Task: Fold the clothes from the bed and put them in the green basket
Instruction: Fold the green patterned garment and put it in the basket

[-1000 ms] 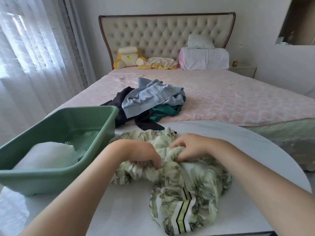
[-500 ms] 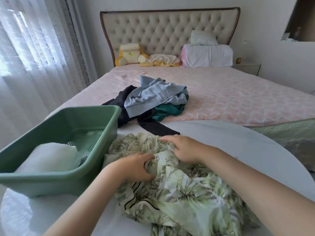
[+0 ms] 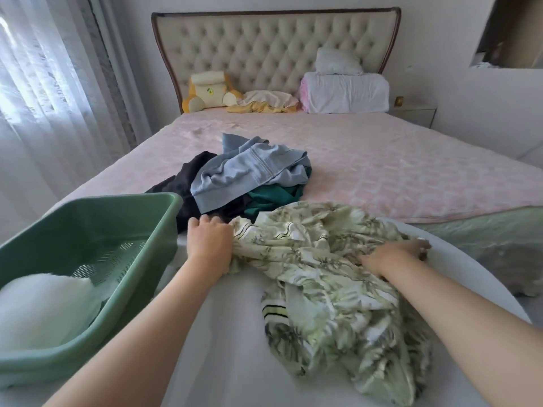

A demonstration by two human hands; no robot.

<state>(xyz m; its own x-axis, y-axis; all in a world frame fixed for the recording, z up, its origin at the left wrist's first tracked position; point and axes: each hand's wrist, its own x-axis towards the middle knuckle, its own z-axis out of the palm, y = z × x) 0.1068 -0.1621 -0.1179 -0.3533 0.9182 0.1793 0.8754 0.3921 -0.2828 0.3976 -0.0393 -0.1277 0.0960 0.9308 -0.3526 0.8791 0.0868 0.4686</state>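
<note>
A green leaf-print garment (image 3: 326,268) lies crumpled across the white round table (image 3: 229,362). My left hand (image 3: 210,243) holds its left edge near the basket. My right hand (image 3: 393,255) grips the cloth at its right side by the table's rim. The green basket (image 3: 97,218) stands at the left of the table with a white folded piece (image 3: 44,306) inside. On the pink bed (image 3: 382,171) behind lies a pile of clothes: a light blue one (image 3: 249,171) on top, a black one (image 3: 188,183) and a dark green one (image 3: 273,195) beneath.
Pillows (image 3: 343,92) and a yellow cushion (image 3: 205,89) sit against the tufted headboard (image 3: 276,51). White curtains (image 3: 53,92) hang at the left. A nightstand (image 3: 414,111) stands right of the bed.
My hands have moved apart, left toward the basket and right toward the table's rim, spreading the leaf-print garment wider across the table.
</note>
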